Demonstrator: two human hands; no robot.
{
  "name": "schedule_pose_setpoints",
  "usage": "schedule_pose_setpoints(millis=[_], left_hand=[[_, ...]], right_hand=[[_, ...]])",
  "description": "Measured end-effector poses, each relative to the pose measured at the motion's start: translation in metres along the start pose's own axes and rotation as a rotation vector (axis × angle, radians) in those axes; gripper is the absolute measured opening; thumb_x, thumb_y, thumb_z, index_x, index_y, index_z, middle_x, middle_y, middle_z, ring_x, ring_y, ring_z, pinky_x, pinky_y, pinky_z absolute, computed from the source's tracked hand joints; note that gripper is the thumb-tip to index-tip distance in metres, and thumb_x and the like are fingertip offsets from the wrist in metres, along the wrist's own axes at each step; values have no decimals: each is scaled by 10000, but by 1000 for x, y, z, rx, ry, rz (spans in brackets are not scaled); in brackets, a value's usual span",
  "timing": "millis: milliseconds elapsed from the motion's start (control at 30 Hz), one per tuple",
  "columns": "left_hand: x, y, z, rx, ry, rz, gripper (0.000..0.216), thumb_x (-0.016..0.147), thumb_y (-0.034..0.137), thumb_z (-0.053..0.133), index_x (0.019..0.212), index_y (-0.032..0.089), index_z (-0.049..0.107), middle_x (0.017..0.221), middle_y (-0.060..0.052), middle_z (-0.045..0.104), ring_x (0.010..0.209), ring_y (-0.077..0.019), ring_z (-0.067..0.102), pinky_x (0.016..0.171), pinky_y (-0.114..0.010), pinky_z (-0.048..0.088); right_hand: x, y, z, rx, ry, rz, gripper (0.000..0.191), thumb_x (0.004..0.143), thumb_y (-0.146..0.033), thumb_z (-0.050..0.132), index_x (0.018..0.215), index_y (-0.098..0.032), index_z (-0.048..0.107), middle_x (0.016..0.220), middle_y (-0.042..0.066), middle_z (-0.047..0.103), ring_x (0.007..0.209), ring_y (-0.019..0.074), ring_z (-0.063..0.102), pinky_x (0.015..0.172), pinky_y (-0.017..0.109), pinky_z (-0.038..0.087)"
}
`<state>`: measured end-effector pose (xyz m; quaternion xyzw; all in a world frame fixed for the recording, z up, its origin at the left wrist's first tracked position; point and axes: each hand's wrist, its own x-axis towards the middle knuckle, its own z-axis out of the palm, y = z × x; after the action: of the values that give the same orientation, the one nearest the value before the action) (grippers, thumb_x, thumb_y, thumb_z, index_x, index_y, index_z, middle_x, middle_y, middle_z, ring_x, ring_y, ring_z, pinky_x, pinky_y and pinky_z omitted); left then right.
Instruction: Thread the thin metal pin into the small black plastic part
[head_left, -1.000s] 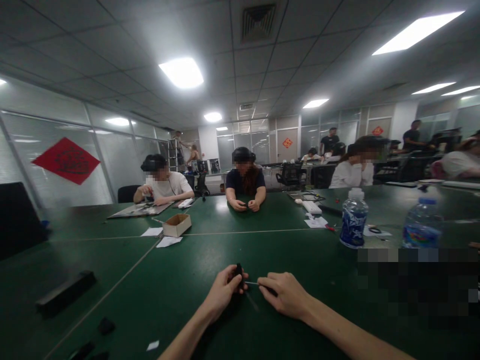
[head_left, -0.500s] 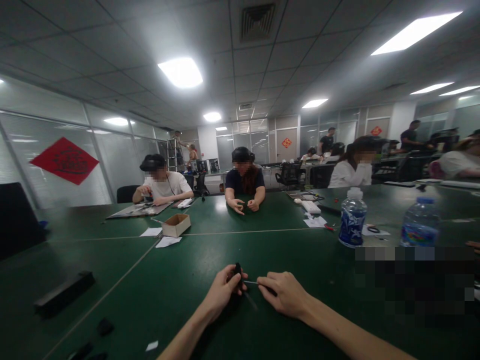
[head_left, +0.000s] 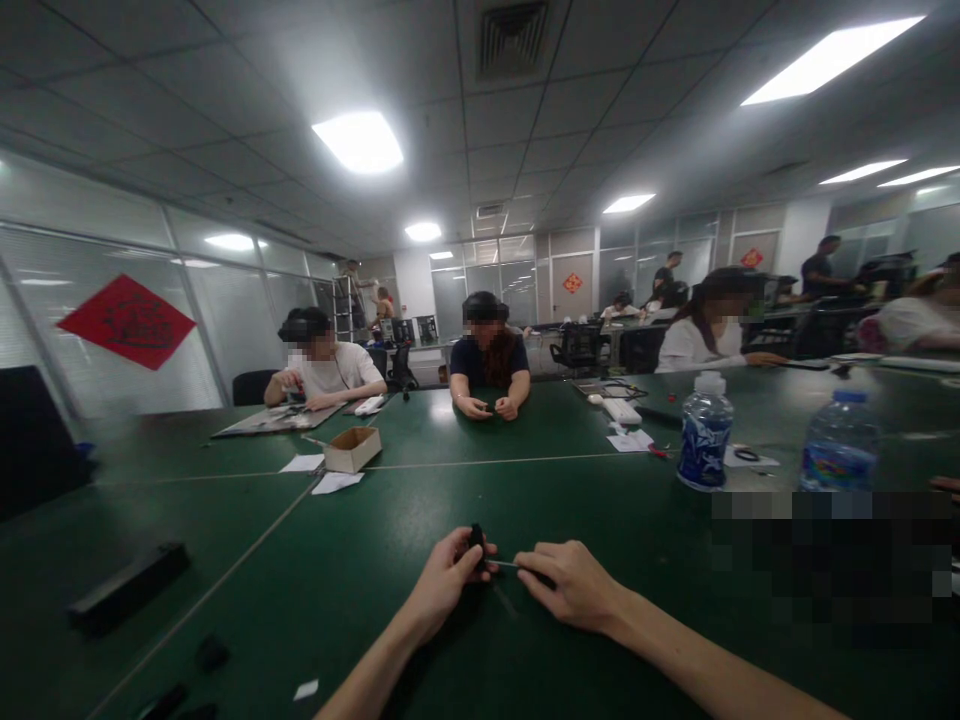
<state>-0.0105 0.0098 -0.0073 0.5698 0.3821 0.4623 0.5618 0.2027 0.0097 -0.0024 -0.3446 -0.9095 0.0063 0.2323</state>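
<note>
Just above the green table (head_left: 405,640), my left hand (head_left: 448,575) is closed around a small black part (head_left: 476,543); its exact kind is too dark and small to make out. My right hand (head_left: 574,583) grips a screwdriver, its handle mostly hidden in the fingers. The thin metal screwdriver shaft (head_left: 503,563) points left and reaches the black part held in my left hand. Whether the tip sits in a screw cannot be seen.
A long black block (head_left: 129,588), a dark small piece (head_left: 212,653) and a white scrap (head_left: 306,690) lie at left. Ahead stands an open cardboard box (head_left: 352,450). Bottles (head_left: 705,435) stand at right. People (head_left: 489,365) sit across the table.
Both my hands stay in nearly the same place, with the screwdriver still against the black part. At the back right, a seated person's arm has come down to the table.
</note>
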Motion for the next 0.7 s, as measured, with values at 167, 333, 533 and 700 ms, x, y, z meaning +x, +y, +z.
schedule_pose_setpoints(millis=[167, 333, 533, 700], left_hand=[[1, -3, -2, -22, 19, -18, 409, 746, 423, 660, 1018, 130, 573, 1025, -127, 615, 858, -198, 585, 770, -322, 471], [2, -4, -1, -44, 40, 7, 393, 735, 401, 679, 1014, 137, 595, 1038, -107, 590, 952, -219, 556, 821, -330, 475], [4, -7, -4, -45, 38, 32, 366, 754, 382, 668, 1011, 130, 604, 977, -89, 588, 908, -197, 552, 778, -301, 477], [5, -6, -4, -50, 31, 13, 364, 732, 372, 687, 987, 126, 606, 935, -79, 602, 866, -185, 562, 769, -303, 469]], right_hand=[[0, -1, -1, -12, 8, -4, 256, 904, -267, 409, 1005, -204, 636, 782, 32, 638, 649, 120, 573, 569, 211, 372], [-1, 0, 0, 2, 35, 9, 270, 912, -276, 400, 999, -190, 641, 781, 36, 636, 642, 112, 568, 571, 204, 387], [-3, 4, 3, 4, 60, 4, 284, 915, -280, 396, 1008, -179, 645, 783, 44, 637, 640, 113, 568, 574, 204, 397], [-3, 3, 1, -29, 39, -1, 280, 917, -278, 403, 1043, -190, 637, 781, 37, 635, 640, 112, 564, 577, 208, 389]])
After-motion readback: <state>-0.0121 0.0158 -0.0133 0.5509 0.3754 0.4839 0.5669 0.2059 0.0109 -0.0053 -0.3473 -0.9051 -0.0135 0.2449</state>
